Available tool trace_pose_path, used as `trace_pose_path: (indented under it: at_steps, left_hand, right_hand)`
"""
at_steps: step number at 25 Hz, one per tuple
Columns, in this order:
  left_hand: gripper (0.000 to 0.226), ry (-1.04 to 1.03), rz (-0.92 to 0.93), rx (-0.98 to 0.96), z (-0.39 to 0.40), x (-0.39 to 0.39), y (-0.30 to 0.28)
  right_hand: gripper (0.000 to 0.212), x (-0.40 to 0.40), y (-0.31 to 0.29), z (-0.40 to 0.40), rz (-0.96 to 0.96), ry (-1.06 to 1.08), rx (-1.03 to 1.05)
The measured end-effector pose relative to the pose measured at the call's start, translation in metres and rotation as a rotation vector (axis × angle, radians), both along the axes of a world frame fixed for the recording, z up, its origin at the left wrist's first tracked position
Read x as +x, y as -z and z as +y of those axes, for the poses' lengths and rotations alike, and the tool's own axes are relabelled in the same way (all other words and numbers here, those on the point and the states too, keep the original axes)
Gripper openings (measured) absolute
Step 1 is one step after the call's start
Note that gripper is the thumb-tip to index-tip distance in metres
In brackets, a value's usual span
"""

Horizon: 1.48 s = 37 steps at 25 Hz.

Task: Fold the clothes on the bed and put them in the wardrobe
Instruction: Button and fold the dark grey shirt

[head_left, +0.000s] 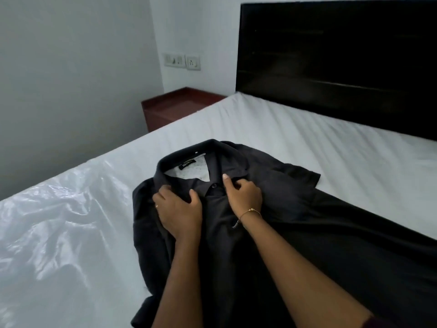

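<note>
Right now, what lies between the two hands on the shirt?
In the head view, the black shirt's buttoned placket with one dark button lies between the left hand and right hand, just below the collar.

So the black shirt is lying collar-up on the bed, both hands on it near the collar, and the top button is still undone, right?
Not quite. The head view shows the black shirt on the bed, left hand and right hand near its collar, but the top button looks fastened.
</note>
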<state>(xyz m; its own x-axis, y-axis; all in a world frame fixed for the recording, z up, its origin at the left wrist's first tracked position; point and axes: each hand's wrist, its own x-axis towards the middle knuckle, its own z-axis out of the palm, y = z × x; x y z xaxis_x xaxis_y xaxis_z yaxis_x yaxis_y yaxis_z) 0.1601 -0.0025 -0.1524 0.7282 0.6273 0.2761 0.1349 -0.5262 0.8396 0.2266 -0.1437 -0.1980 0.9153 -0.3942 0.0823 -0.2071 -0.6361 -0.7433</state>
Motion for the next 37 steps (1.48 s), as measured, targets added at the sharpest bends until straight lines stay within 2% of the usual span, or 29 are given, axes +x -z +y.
trace_pose_path:
  at_steps: [2, 3, 6, 7, 8, 9, 10, 11, 12, 14, 16, 17, 20, 22, 26, 29, 32, 34, 37]
  left_hand:
    - [0.037, 0.053, 0.113, -0.078, 0.014, 0.01, -0.009]
    - [0.031, 0.084, 0.148, -0.076, 0.023, 0.018, -0.014]
    - [0.022, 0.09, 0.139, -0.095, 0.056, 0.032, -0.037]
    - [0.021, 0.076, 0.053, -0.239, 0.062, 0.037, -0.047]
    - [0.021, 0.112, -0.093, -0.492, 0.062, 0.041, -0.058]
    - [0.023, 0.225, -0.241, -0.759, 0.058, 0.044, -0.066]
    - [0.026, 0.383, -0.358, -0.935, 0.051, 0.046, -0.067]
    - [0.027, 0.519, -0.41, -0.951, 0.043, 0.045, -0.065]
    - [0.028, 0.595, -0.392, -0.846, 0.033, 0.043, -0.061]
    - [0.023, 0.55, -0.307, -0.555, 0.016, 0.042, -0.054]
    - [0.017, 0.475, -0.3, -0.275, 0.008, 0.046, -0.05]
    - [0.015, 0.5, -0.284, -0.141, 0.006, 0.049, -0.048]
    - [0.013, 0.565, -0.036, 0.162, 0.001, 0.059, -0.031]
    - [0.014, 0.533, 0.1, 0.268, -0.002, 0.061, -0.018]
    - [0.026, 0.539, 0.186, 0.345, 0.002, 0.069, -0.011]
    - [0.016, 0.516, 0.198, 0.353, -0.001, 0.072, -0.008]
    - [0.017, 0.471, 0.19, 0.299, -0.001, 0.073, -0.008]
    - [0.018, 0.47, 0.204, 0.249, 0.0, 0.073, -0.01]
    - [0.018, 0.507, 0.156, 0.082, -0.002, 0.067, -0.014]
  right_hand:
    - [0.083, 0.015, -0.008, -0.002, 0.072, 0.091, 0.059]
    - [0.081, 0.024, -0.012, -0.006, 0.111, 0.135, 0.054]
    - [0.046, 0.059, -0.017, -0.01, 0.066, 0.152, 0.116]
    - [0.038, 0.066, -0.014, -0.008, 0.005, 0.107, 0.171]
    - [0.04, 0.07, -0.01, -0.005, -0.068, 0.059, 0.232]
    - [0.045, 0.071, -0.006, -0.002, -0.136, 0.016, 0.289]
    - [0.05, 0.07, -0.002, 0.001, -0.188, -0.029, 0.334]
    - [0.053, 0.07, -0.002, 0.001, -0.22, -0.073, 0.374]
    - [0.056, 0.072, -0.004, 0.001, -0.239, -0.115, 0.422]
    - [0.057, 0.077, -0.007, -0.005, -0.242, -0.183, 0.532]
    - [0.048, 0.077, -0.006, -0.012, -0.253, -0.199, 0.548]
    - [0.043, 0.076, -0.005, -0.014, -0.263, -0.204, 0.533]
    - [0.04, 0.071, -0.001, -0.021, -0.289, -0.174, 0.554]
    - [0.041, 0.069, -0.002, -0.026, -0.306, -0.184, 0.606]
    - [0.047, 0.064, -0.008, -0.028, -0.316, -0.244, 0.823]
    - [0.062, 0.057, -0.013, -0.029, -0.254, -0.33, 0.895]
    - [0.07, 0.053, -0.017, -0.027, -0.194, -0.369, 0.7]
    - [0.072, 0.053, -0.019, -0.028, -0.159, -0.376, 0.472]
    - [0.059, 0.056, -0.023, -0.027, -0.188, -0.326, 0.08]
